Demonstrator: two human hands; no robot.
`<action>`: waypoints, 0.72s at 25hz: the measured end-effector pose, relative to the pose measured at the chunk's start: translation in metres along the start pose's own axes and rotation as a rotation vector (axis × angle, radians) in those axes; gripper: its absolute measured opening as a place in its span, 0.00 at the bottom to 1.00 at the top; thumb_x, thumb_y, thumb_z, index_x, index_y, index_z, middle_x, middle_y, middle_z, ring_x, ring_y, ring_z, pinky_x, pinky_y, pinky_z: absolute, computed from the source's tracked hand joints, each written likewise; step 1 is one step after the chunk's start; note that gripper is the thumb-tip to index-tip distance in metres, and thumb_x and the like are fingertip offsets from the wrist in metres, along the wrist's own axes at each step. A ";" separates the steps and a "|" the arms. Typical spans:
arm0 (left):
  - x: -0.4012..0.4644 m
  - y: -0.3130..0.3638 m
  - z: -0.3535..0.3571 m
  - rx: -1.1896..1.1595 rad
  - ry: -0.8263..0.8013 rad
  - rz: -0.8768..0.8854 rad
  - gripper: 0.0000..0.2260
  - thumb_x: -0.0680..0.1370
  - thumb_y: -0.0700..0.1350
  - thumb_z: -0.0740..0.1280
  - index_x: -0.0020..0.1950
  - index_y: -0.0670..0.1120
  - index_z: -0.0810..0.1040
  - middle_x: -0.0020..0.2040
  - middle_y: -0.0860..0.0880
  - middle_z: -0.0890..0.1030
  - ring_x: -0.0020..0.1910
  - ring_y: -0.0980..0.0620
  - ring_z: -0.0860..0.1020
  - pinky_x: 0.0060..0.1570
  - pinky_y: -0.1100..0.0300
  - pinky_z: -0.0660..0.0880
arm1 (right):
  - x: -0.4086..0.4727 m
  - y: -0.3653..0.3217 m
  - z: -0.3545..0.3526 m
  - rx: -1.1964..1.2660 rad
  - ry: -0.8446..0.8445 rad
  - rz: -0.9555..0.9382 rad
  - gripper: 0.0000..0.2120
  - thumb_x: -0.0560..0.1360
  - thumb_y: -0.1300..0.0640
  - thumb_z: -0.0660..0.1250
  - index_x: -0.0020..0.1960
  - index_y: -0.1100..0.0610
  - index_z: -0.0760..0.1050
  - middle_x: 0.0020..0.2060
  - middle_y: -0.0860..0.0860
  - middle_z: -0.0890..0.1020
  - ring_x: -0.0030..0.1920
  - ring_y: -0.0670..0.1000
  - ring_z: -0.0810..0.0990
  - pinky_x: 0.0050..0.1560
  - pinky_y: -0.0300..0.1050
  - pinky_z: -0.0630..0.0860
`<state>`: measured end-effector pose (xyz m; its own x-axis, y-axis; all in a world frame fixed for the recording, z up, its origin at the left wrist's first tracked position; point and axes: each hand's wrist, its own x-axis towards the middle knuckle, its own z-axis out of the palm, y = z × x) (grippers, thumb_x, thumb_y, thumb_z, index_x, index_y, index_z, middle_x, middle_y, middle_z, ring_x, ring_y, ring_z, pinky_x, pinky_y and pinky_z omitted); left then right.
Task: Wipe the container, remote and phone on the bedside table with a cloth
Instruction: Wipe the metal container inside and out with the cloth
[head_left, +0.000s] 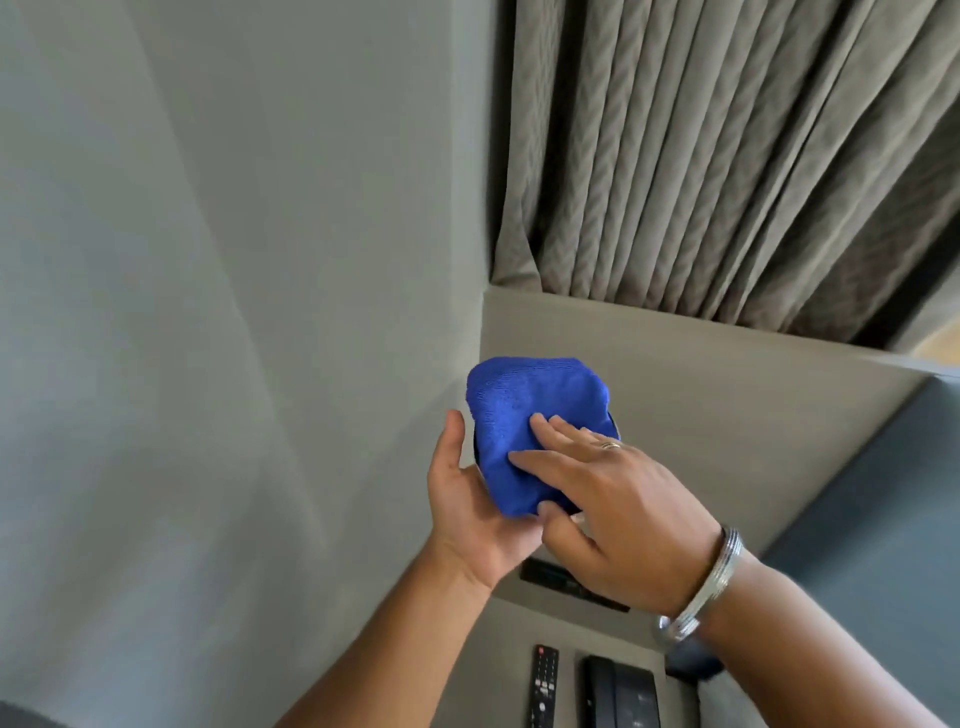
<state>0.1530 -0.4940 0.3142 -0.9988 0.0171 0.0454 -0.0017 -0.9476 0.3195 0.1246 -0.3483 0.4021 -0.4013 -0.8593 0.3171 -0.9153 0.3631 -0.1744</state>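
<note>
Hands are meeting above the bedside table (519, 654), both working on one bundle held in the air. The left hand (470, 499) is cupping the bundle from below and from its left side, thumb standing up beside the blue cloth (530, 431) and palm curling round the underside. The right hand (613, 499) is lying over the bundle from the right, its fingers (550, 431) stretching flat across the cloth and pressing it down, while the thumb is tucking under the cloth's lower edge. A ring (610, 445) is sitting on one right finger and a stack of silver bangles (701, 587) is circling the right wrist.

The cloth is draping over a dark object, probably the container (615, 426), of which only thin dark slivers are showing at the cloth's right and lower edges; its shape is too hidden to make out.

Relative to the table: the remote (544, 686) is lying flat on its top, below the hands in the view, and the phone (621, 693) is lying just to the remote's right, apart from it. A dark panel (566, 581) is set in the surface behind the table, partly hidden by the wrists. Grey curtains (727, 156) are hanging beyond the table, and a plain wall (208, 260) is running along its left.
</note>
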 end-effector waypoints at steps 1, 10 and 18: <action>0.000 -0.002 0.007 0.006 -0.002 0.013 0.38 0.74 0.66 0.67 0.73 0.38 0.72 0.70 0.36 0.75 0.70 0.36 0.73 0.70 0.42 0.69 | -0.001 -0.002 -0.009 -0.017 -0.026 -0.021 0.21 0.71 0.53 0.57 0.61 0.54 0.76 0.64 0.56 0.77 0.65 0.55 0.74 0.65 0.46 0.69; 0.007 -0.008 0.044 0.213 -0.140 0.019 0.31 0.82 0.62 0.57 0.75 0.40 0.70 0.71 0.38 0.75 0.74 0.41 0.69 0.76 0.47 0.60 | -0.004 -0.021 -0.029 -0.079 -0.079 0.144 0.46 0.70 0.27 0.42 0.77 0.58 0.47 0.77 0.56 0.52 0.77 0.53 0.50 0.74 0.48 0.55; -0.005 -0.001 0.051 0.175 -0.135 0.004 0.30 0.76 0.62 0.66 0.67 0.41 0.79 0.65 0.38 0.80 0.67 0.40 0.76 0.71 0.45 0.67 | -0.023 -0.015 -0.053 -0.356 -0.286 -0.026 0.56 0.63 0.20 0.38 0.76 0.61 0.52 0.76 0.57 0.58 0.76 0.52 0.55 0.76 0.49 0.49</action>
<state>0.1608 -0.4763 0.3618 -0.9832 0.0672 0.1695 0.0223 -0.8782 0.4778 0.1459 -0.3146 0.4468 -0.3983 -0.9165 0.0383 -0.8998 0.3985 0.1777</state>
